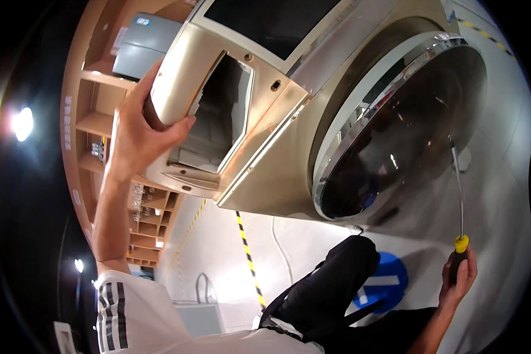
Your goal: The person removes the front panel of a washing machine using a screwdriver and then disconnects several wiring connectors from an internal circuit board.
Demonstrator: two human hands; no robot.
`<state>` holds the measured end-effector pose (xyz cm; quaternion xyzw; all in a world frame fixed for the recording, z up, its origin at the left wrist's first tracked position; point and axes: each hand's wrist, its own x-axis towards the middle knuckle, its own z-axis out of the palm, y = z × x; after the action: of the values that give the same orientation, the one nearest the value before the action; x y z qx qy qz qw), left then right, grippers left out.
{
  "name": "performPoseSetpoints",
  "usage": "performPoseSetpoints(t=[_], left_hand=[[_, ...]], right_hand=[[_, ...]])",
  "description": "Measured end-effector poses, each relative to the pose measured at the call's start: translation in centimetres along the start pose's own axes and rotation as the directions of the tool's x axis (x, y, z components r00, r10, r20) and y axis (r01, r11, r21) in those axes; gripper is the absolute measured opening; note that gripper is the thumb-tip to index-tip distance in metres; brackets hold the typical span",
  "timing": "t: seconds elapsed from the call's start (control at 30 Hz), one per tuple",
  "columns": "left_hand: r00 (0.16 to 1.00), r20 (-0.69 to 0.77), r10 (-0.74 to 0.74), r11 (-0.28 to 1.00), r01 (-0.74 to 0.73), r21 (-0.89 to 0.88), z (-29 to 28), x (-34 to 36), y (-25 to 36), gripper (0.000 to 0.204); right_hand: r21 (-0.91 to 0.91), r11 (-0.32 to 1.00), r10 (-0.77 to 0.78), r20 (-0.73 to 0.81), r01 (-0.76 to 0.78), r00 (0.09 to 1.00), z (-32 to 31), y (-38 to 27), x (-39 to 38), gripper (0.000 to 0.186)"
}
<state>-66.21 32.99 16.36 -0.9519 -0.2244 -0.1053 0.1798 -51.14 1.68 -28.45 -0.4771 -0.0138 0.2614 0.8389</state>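
A gold front-loading washing machine (pixel 265 186) with a dark round glass door (pixel 413 130) fills the upper middle, appearing tilted in the head view. My left hand (pixel 137 135) grips the left edge of its control panel (pixel 174 76), thumb on the front and fingers hidden behind. Beside that thumb is a rectangular drawer opening (pixel 218 112), dark inside. At the lower right my right hand (pixel 459 276) is wrapped round the black and yellow handle of a long screwdriver (pixel 461 243). Its thin shaft points up, with the tip in front of the glass door; whether they touch, I cannot tell.
Wooden shelves (pixel 94 124) stand along the left, with a grey box (pixel 150 44) on them. Yellow-black tape (pixel 246 248) and a pale cable (pixel 280 248) run across the floor. A round blue floor marking (pixel 389 274) lies by my knee (pixel 348 259).
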Motion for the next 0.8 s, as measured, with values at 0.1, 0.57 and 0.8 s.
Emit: performPoseSetpoints(t=[0.1,0.57,0.8], left_hand=[[0.997,0.008,-0.076,0.995,0.077,-0.056,0.3,-0.8,-0.7,0.073],[0.997,0.047,0.054,0.98,-0.044,-0.195,-0.8,0.0,-2.4,0.074],[0.988,0.046,0.148,0.98,-0.141,-0.14,-1.0,0.7,-2.8,0.07]], right_hand=[[-0.078,0.995,0.078,0.205,-0.063,0.976,-0.4,-0.6,1.5,0.053],[-0.303,0.952,0.078,0.379,0.044,0.922,-4.3,5.7,-1.4,0.041],[-0.287,0.892,0.443,0.41,-0.348,0.797,-1.6,3.0,-5.0,0.039]])
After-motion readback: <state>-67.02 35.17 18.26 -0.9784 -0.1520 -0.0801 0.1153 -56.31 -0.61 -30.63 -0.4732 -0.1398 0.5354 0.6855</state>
